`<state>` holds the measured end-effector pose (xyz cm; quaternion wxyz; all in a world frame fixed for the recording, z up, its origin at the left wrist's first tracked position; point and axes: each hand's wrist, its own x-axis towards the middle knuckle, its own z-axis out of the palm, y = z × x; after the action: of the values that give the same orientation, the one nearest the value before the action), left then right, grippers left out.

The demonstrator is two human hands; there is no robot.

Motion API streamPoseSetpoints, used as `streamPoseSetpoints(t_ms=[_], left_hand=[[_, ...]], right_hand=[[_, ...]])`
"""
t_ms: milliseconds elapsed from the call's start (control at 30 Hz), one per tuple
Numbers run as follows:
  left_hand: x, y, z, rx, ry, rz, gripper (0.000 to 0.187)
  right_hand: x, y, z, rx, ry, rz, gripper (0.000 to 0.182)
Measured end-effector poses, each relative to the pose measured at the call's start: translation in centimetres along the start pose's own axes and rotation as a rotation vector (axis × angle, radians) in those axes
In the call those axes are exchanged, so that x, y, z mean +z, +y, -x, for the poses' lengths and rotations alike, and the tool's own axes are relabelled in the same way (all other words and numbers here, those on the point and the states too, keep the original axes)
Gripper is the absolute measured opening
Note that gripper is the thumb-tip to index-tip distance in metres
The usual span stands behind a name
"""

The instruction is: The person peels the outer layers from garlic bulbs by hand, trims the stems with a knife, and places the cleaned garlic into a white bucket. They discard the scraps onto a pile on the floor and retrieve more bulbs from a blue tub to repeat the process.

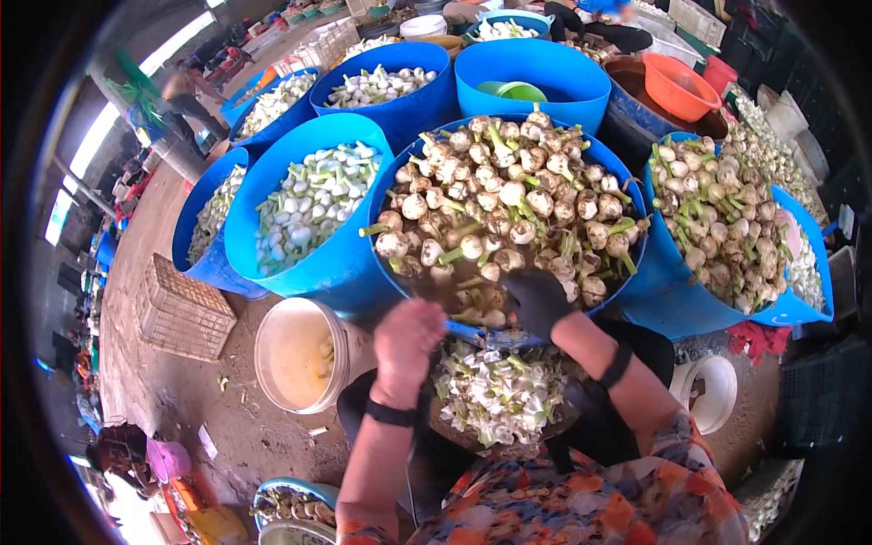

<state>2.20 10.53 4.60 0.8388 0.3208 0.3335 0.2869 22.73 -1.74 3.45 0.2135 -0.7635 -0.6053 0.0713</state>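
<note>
A large blue tub [637, 250] in front of me is heaped with muddy garlic bulbs [513, 193] with short green stalks, some lying in brown water. My right hand [538, 302], in a dark glove, reaches over the near rim among the bulbs; its fingertips are hard to make out against them. My left hand [411, 338] is bare and hovers at the tub's near left edge, its fingers curled in. Whatever it may hold is hidden. Below, between my knees, lies a pile of white and green trimmings [500, 395].
To the left stands a blue tub of clean peeled bulbs [313, 202]. A white bucket [300, 354] and a plastic crate [186, 309] are on the floor. Another heaped tub [718, 218] is at right. An orange basin [679, 86] sits behind. A person [189, 95] bends over at far left.
</note>
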Motion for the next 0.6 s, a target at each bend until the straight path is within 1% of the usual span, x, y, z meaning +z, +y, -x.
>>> streamPoseSetpoints(t_ms=[33, 100, 133, 167, 233, 267, 333, 367, 400, 467, 500, 533, 567, 600], left_hand=[[0.6, -1.3, 0.7, -0.054, 0.053, -0.022, 0.021], [0.6, -3.3, 1.8, -0.086, 0.004, -0.005, 0.022], [0.3, -4.0, 2.3, -0.085, -0.031, 0.019, 0.022], [0.2, -4.4, 2.7, -0.081, -0.025, 0.029, 0.022], [0.0, -4.6, 3.4, -0.103, -0.038, 0.02, 0.022], [-0.3, -4.5, 3.7, -0.09, -0.036, 0.032, 0.022], [-1.1, -4.4, 4.2, -0.105, -0.046, 0.031, 0.022], [-1.4, -4.2, 4.3, -0.098, -0.046, 0.036, 0.022], [-1.7, -4.2, 4.4, -0.109, -0.045, -0.013, 0.024], [-1.8, -4.4, 4.7, -0.124, -0.054, -0.057, 0.026], [-1.5, -4.5, 4.6, -0.153, -0.086, -0.088, 0.029], [-1.1, -4.5, 4.5, -0.18, -0.12, -0.12, 0.033], [-0.3, -4.6, 4.4, -0.212, -0.114, -0.103, 0.038], [0.5, -4.6, 4.3, -0.211, -0.123, -0.1, 0.038]], right_hand=[[1.1, 1.1, -1.4, -0.001, -0.005, 0.003, 0.027], [5.5, 3.6, -4.1, -0.029, -0.232, 0.452, 0.026], [9.5, 5.3, -4.8, -0.039, -0.238, 0.455, 0.026], [14.1, 7.4, -5.2, 0.058, -0.15, 0.655, 0.026], [7.7, 2.6, -5.4, -0.007, -0.412, 0.8, 0.027], [6.2, 2.1, -5.8, -0.02, -0.408, 0.811, 0.027], [4.0, 1.6, -5.9, -0.005, -0.573, 0.688, 0.024], [2.5, 1.2, -5.7, -0.008, -0.484, 0.618, 0.019], [1.4, 1.0, -5.3, -0.013, -0.481, 0.626, 0.019], [-0.8, 0.5, -4.0, 0.058, -0.335, 0.361, 0.016], [-2.3, -0.4, -3.3, 0.065, -0.316, 0.316, 0.021], [-3.1, -1.0, -2.5, 0.069, -0.311, 0.326, 0.021], [-3.6, -1.6, -1.5, -0.008, -0.244, 0.233, 0.025], [-3.8, -2.0, -0.5, -0.085, -0.179, 0.139, 0.028]])
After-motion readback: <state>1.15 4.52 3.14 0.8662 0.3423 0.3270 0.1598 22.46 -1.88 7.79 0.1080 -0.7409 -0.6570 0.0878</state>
